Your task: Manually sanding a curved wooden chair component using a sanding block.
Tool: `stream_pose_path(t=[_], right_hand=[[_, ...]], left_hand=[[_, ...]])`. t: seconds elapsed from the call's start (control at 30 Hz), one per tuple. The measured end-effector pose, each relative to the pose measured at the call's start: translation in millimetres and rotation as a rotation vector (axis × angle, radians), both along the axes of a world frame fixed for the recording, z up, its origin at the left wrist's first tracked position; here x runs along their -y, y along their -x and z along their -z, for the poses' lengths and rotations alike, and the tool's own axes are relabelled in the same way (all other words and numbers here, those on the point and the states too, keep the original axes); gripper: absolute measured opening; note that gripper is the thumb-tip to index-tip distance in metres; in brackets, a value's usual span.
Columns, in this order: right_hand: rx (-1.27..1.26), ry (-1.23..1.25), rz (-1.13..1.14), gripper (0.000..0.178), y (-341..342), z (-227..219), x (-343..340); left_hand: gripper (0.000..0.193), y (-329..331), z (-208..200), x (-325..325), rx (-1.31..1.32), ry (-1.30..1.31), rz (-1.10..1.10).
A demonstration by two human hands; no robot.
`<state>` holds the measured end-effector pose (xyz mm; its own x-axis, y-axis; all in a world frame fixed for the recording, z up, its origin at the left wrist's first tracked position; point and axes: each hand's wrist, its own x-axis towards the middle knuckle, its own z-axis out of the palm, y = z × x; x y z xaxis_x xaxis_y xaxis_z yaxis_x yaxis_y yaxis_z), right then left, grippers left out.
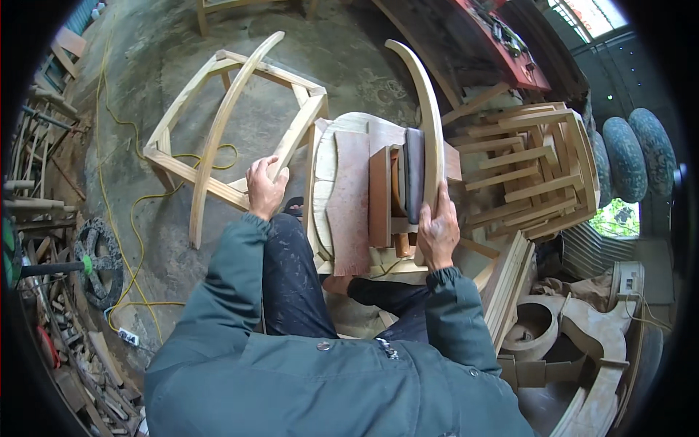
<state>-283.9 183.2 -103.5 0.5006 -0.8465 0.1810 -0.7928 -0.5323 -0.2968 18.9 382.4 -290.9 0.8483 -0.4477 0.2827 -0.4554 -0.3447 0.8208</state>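
Observation:
My right hand point(439, 231) is closed round the lower end of a long curved wooden piece point(427, 102), which arches away from me. The piece stands beside a dark grey padded block point(413, 175) and a brown board point(379, 195) on a pale wooden seat point(325, 164). A reddish-brown sheet with a wavy edge point(348, 197) lies on the same seat. My left hand point(267, 188) grips the near end of a rail of a bare wooden chair frame point(306, 120) on the floor. A second curved wooden piece point(226, 120) rests across that frame.
Stacked wooden frames point(539, 164) stand at the right, near round dark tyre-like rolls point(650, 149). A yellow cord point(133, 211) runs over the floor to a power strip point(128, 336). Wood scraps point(80, 357) pile up at the left. A red bench point(502, 44) with tools is at the far right.

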Motion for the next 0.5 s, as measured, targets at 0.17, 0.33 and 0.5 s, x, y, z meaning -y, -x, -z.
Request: stream_pose_path(t=[0.17,0.33,0.5], right_hand=[[-0.007,0.040,-0.063,0.066,-41.7,-10.4,40.6],[-0.048,0.101,-0.128,0.062,-81.9,-13.2,79.4],[-0.107,0.084,-0.147,0.060,-123.5,-14.1,122.0]], left_hand=[[0.027,52.1,-103.1,15.0,-0.275,0.387,-0.037],[0.019,109.5,-95.9,44.3,-0.281,0.529,0.164],[0.018,107.3,-69.2,47.0,-0.537,0.490,0.121]])
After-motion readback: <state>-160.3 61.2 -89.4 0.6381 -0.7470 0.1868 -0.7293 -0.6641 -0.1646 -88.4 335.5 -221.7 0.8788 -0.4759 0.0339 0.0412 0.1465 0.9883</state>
